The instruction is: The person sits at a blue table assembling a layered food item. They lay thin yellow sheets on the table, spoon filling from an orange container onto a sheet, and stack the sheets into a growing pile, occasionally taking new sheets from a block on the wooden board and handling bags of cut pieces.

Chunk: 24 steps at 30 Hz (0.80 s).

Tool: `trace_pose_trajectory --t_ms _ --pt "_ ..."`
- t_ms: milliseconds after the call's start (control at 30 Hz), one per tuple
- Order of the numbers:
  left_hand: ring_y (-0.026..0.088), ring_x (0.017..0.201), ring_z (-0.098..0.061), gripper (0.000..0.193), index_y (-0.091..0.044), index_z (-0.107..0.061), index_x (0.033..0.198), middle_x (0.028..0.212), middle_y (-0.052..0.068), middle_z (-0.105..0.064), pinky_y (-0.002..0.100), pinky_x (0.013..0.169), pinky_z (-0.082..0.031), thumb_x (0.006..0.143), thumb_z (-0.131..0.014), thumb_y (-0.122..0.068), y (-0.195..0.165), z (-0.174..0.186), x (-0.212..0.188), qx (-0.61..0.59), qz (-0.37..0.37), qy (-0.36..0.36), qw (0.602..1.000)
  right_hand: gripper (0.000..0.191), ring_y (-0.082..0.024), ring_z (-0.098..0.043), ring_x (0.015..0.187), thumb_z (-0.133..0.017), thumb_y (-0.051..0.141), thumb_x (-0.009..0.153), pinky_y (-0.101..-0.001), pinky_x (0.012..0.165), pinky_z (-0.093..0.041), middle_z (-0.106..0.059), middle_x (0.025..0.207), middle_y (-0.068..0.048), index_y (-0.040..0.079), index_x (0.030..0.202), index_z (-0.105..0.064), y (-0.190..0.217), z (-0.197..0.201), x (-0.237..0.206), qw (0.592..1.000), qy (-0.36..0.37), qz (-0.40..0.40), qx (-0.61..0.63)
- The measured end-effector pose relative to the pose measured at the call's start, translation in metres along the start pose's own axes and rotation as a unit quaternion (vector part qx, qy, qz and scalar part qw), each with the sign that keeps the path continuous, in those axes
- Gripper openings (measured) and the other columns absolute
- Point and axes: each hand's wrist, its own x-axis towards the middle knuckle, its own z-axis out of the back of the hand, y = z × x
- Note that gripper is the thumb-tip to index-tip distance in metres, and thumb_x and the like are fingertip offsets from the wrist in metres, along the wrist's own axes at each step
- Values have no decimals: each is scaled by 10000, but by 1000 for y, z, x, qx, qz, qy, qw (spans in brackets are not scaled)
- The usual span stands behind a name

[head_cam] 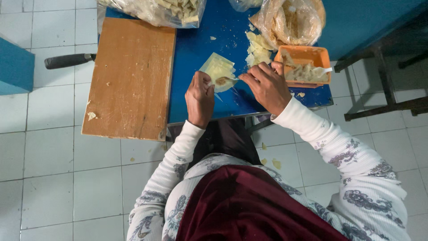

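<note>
Nearest you: your lap in dark red cloth, white patterned sleeves reaching forward over the white tiled floor [53, 178], a few pale scraps dropped on it.

Your left hand [199, 99] sits at the near edge of the blue counter [196, 49], fingers curled, its grip pressed down on the near corner of the pale yellow square dough wrappers [218, 71]. Your right hand [266, 85] comes in from the right, fingertips bunched together at the right edge of the top wrapper, pinching it; its thumb side brushes the orange rectangular plastic tray [322, 57]. A small brown dab of filling [221, 81] lies on the top wrapper between both hands.

Progress, as a judgement: the top wrapper looks filled but not yet folded shut, so this piece is mid-way. Several wrappers remain stacked underneath, so plenty is left.

To the left, a worn brown wooden cutting board [131, 76] lies on the counter, overhanging its near edge, bare but for crumbs. A dark handle [67, 60] pokes out left of it.

Further out: a heap of torn pale wrapper pieces [256, 51] just beside the tray, the tray holding shredded pale filling. At the far edge, a clear plastic bag of pale folded pieces [156, 10], likely finished ones, and a clear bag of brownish filling [287, 20].
</note>
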Motion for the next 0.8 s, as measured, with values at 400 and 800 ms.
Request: trace_pose_trajectory --t_ms 400,800 --pt "237 779 -667 367 -25 -560 1139 925 117 -648 334 719 -557 838 -737 88 6 -8 5 -58 14 48 997 84 -159 -582 957 -706 124 1078 -399 953 -293 -612 971 45 187 1102 -756 -45 28 -32 995 -44 -88 -36" --pt "381 1006 -659 416 0 -561 1178 1104 188 -646 446 820 -548 820 -771 35 6 -1 7 10 -44 111 993 172 -249 -527 1119 -742 186 999 -483 1018 -316 -631 1202 -60 110 1153 -744 -122 -15 -14 974 -85 -142 -154"
